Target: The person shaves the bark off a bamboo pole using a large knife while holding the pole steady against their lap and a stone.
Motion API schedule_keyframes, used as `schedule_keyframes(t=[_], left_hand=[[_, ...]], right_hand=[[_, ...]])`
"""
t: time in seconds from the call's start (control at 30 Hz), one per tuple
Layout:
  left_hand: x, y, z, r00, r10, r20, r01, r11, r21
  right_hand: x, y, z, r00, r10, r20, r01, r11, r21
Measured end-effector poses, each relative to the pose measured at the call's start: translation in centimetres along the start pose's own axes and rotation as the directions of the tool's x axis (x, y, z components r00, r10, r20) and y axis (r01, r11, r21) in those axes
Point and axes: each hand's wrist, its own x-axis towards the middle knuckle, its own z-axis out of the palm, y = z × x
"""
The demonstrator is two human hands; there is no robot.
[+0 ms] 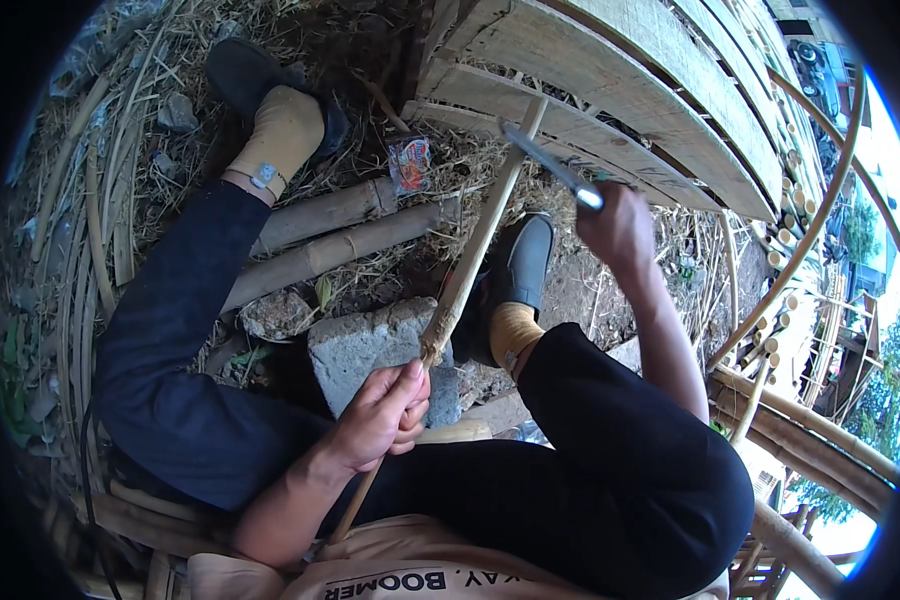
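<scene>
My left hand [382, 410] is closed round a long, pale bamboo strip [478, 245], near a rough knot on it. From there the strip slants up and away to the right, its far end in front of a slatted wooden crate; its near end runs down toward my shirt. My right hand [618, 230] grips a knife, whose handle is mostly hidden in the fist. The knife's long metal blade [550, 160] points up and left, its tip beside the upper part of the strip. Whether blade and strip touch, I cannot tell.
The slatted wooden crate [590, 70] stands at the far side. Between my feet lie bamboo poles [340, 240], a grey concrete block [360, 345] and a colourful wrapper [410, 165]. Straw and shavings cover the ground. Stacked bamboo [785, 250] and bent canes rise at the right.
</scene>
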Motion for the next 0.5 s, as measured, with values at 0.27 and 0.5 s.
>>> schedule_keyframes(t=[0.27, 0.5], left_hand=[[-0.4, -0.1, 0.4, 0.999, 0.038, -0.011, -0.038, 0.999, 0.019], [-0.9, 0.3, -0.3, 0.994, 0.1, -0.047, -0.098, 0.994, 0.041]], right_hand=[[-3.0, -1.1, -2.7, 0.989, -0.054, 0.135, 0.029, 0.983, 0.18], [-4.3, -4.0, -3.0, 0.922, -0.287, 0.259, 0.232, 0.947, 0.224]])
